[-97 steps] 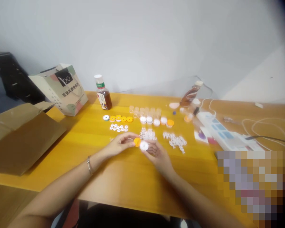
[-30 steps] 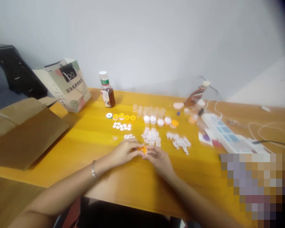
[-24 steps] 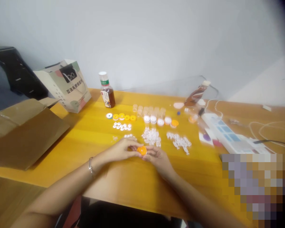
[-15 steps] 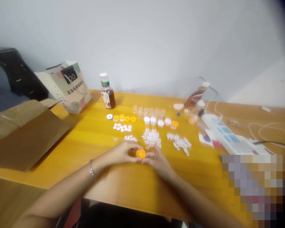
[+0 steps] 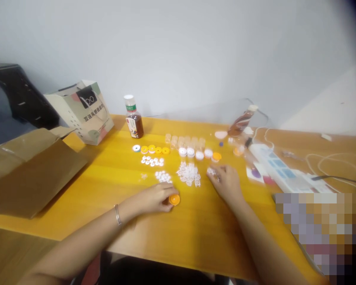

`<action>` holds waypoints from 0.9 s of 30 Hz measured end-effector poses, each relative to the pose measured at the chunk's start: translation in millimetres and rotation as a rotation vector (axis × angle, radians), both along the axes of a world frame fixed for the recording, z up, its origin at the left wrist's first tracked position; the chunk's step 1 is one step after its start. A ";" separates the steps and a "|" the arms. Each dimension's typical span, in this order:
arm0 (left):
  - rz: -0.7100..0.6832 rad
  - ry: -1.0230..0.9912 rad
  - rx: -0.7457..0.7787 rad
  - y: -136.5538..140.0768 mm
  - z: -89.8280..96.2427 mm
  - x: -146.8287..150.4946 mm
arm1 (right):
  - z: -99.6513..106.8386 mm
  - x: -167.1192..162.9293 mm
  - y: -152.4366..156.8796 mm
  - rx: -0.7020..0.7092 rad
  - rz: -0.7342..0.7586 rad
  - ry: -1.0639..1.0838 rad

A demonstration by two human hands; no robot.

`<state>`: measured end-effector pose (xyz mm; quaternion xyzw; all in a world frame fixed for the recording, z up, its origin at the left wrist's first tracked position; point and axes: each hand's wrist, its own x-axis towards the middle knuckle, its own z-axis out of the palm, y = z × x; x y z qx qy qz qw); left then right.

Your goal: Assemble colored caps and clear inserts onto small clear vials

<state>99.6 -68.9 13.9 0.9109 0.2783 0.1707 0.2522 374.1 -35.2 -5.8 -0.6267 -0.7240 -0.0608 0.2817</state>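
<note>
My left hand is closed on a small orange cap, pinched at its left side with the hollow side facing up. My right hand reaches over the right-hand pile of small white plastic pieces, covering most of it. Its thumb and forefinger are apart, with some pieces showing between them. Left of it lies another pile of flat white openwork pieces. Small white round pieces sit just beyond my left hand, with white discs behind them.
Behind stand yellow rings, white caps and clear cups in rows. A brown bottle, a paper bag and a cardboard box are at the left. A power strip with cables and a tilted bottle are at the right.
My right hand has let go of the orange cap and moved right onto the white pieces. My left hand keeps the cap, slightly lower in view.
</note>
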 end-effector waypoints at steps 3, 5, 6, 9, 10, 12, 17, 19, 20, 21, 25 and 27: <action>-0.018 0.005 0.003 -2.5 4.3 -0.7 | -10.0 3.8 2.5 -0.023 -0.031 -0.149; -0.011 0.002 0.009 -3.6 8.3 -1.1 | -11.5 3.1 2.0 -0.037 -0.037 -0.192; -0.004 0.001 0.009 -3.7 10.1 -1.0 | -11.0 2.4 1.7 -0.042 -0.040 -0.206; 0.048 -0.008 0.025 -1.5 13.3 0.7 | -7.1 0.2 0.8 -0.055 -0.041 -0.232; 0.076 -0.018 0.040 0.2 13.3 2.0 | -5.8 -0.5 0.6 -0.058 -0.034 -0.237; 0.129 -0.044 0.074 5.0 12.3 5.3 | -4.0 -1.6 0.6 -0.059 -0.011 -0.244; 0.157 -0.082 0.119 16.2 10.4 12.9 | 0.0 -3.4 -1.4 -0.018 0.031 -0.176; 0.165 -0.115 0.102 16.8 12.3 14.7 | 3.3 -7.0 -6.3 0.027 0.094 -0.079; 0.179 -0.146 0.077 16.3 13.5 15.5 | 5.3 -10.5 -10.2 0.045 0.150 -0.019; 0.203 -0.189 0.040 15.3 14.4 16.3 | 7.1 -15.2 -14.7 0.053 0.220 0.039; 0.330 -0.415 -0.244 11.2 12.7 20.5 | 11.0 -42.3 -35.4 0.028 0.505 0.245; 0.333 -0.513 -0.406 10.1 8.8 22.5 | 10.7 -55.9 -43.6 -0.018 0.610 0.349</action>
